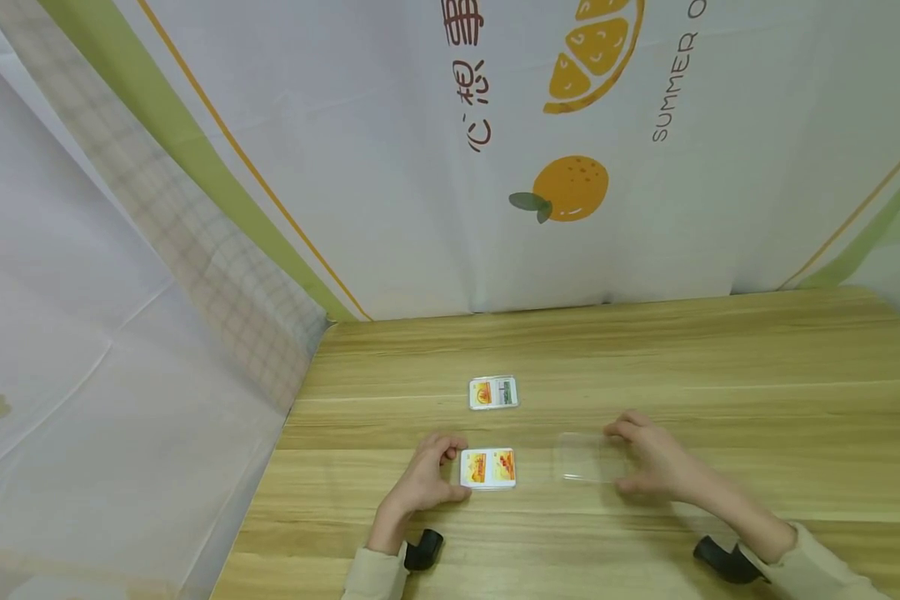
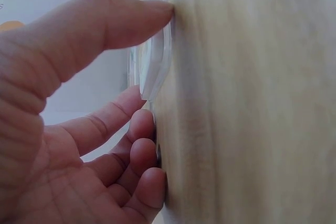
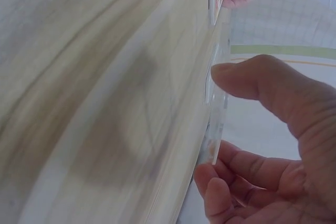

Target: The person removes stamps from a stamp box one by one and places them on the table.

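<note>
A small flat case (image 1: 488, 468) with a white insert and two orange and yellow stamp-like pictures lies on the wooden table. At its left end, my left hand (image 1: 426, 475) holds it by the edges, thumb on the near side and forefinger on the far side. The left wrist view shows the case's thick clear rim (image 2: 157, 64) at the thumb, the other fingers curled beside it. To the right, my right hand (image 1: 660, 458) grips a clear plastic cover (image 1: 585, 457) between thumb and fingers. That cover is tilted above the table in the right wrist view.
A second flat case (image 1: 494, 392) with one orange and one green picture lies farther back. The wooden table (image 1: 720, 375) meets a hanging printed cloth (image 1: 390, 167) at its back edge, and more cloth hangs on the left. Black wrist mounts (image 1: 424, 550) sit on both forearms.
</note>
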A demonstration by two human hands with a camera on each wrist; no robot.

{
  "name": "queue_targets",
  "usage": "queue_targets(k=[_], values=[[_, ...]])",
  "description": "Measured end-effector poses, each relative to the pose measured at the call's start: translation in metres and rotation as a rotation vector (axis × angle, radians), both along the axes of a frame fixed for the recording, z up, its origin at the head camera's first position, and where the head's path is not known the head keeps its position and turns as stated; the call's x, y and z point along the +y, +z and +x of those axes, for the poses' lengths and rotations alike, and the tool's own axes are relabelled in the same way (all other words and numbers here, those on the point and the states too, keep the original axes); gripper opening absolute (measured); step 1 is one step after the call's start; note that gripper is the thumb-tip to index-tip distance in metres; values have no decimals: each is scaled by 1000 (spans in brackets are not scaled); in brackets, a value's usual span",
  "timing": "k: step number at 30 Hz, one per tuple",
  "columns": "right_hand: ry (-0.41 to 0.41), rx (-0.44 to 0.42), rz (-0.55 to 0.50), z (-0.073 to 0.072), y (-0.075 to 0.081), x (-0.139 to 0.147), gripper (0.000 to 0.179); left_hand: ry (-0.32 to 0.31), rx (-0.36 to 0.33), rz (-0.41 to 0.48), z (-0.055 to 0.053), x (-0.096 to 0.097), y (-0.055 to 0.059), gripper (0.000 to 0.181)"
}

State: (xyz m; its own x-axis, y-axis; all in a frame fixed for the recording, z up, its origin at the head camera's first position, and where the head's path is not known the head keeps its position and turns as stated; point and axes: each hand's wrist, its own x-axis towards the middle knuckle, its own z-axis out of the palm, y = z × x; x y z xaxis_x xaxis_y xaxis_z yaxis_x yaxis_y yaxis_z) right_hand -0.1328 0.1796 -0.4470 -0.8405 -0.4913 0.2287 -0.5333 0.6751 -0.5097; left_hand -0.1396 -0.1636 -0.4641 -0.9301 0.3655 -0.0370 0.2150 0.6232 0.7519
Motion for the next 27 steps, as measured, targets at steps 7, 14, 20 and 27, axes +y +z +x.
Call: queue_targets(k=[7,14,20,27], values=[[-23,-22,22,1,0,5,59,7,-11,-2,0,0,0,52],[-23,-14,24,1,0,9,60,2,-5,3,0,0,0,52],[-28,-10,19,2,1,14,61,-6,13,0,0,0,-1,52],[-30,-1,16,3,0,21,62,2,2,-5,0,1,1,52]])
